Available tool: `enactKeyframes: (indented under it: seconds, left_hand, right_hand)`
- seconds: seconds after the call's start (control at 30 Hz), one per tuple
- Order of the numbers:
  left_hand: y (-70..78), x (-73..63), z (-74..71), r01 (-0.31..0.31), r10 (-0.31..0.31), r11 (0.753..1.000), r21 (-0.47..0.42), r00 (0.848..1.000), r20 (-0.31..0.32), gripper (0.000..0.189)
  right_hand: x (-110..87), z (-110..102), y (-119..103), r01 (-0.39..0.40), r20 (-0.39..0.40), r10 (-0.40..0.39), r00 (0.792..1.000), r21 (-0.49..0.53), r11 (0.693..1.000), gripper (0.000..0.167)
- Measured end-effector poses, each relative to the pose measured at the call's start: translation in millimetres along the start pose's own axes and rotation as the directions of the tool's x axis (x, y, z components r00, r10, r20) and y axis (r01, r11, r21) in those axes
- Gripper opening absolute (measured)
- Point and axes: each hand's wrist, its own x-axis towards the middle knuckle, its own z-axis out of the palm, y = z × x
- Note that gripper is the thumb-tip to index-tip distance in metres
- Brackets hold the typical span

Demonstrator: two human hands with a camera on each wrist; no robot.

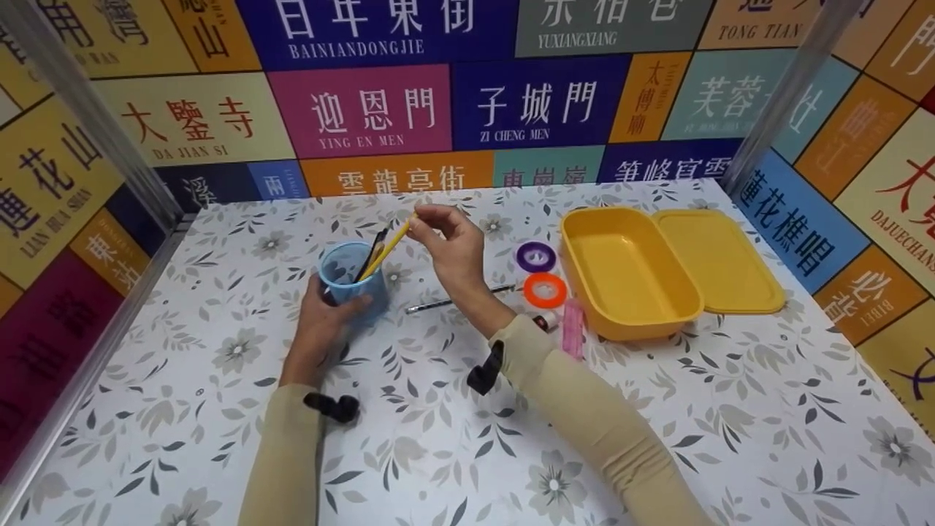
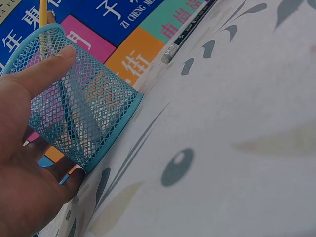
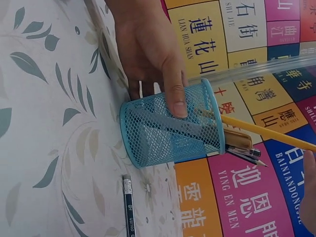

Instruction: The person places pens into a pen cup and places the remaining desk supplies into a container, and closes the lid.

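A light blue mesh pen cup (image 1: 371, 298) stands on the table, and my left hand (image 1: 321, 321) grips it round the side, thumb across the front mesh. Between thumb and fingers of my right hand (image 1: 456, 252) is the upper end of a yellow pencil (image 3: 269, 132); its lower end slants inside the cup's rim. Several other pens and pencils (image 3: 242, 145) lean in the cup, their tips showing past the rim. A dark pencil (image 1: 438, 303) with a white eraser end lies on the table beneath the right wrist, to the right of the cup.
Right of my right hand lie a purple tape roll (image 1: 536, 257), an orange tape roll (image 1: 545, 291), a pink bar-shaped item (image 1: 573, 329) and a small white-and-dark item (image 1: 546, 321). Beyond them stand a yellow box (image 1: 628, 321) and its flat lid (image 1: 723, 256). Sign-printed panels (image 1: 372, 109) enclose the table.
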Motion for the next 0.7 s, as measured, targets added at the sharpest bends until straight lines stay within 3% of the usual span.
enactKeyframes:
  seconds: [0.2, 0.5, 0.7]
  left_hand:
    - [-0.6, 1.1, 1.8, -0.003, 0.003, 1.000, 0.009, 1.000, 0.000, 0.102]
    - [-1.6, 2.0, 0.5, -0.018, 0.018, 0.999, 0.033, 1.000, -0.013, 0.104]
    - [-2.2, 1.2, -0.7, 0.004, -0.004, 1.000, -0.012, 1.000, 0.001, 0.105]
  right_hand:
    - [-5.8, 1, 4, 0.003, 0.050, 0.000, 0.999, -0.056, 0.998, 0.024]
    - [-14.8, 4, 14, -0.021, 0.132, 0.028, 0.991, -0.053, 0.998, 0.022]
    - [-20.9, 7, 21, -0.079, 0.138, 0.085, 0.987, -0.051, 0.996, 0.022]
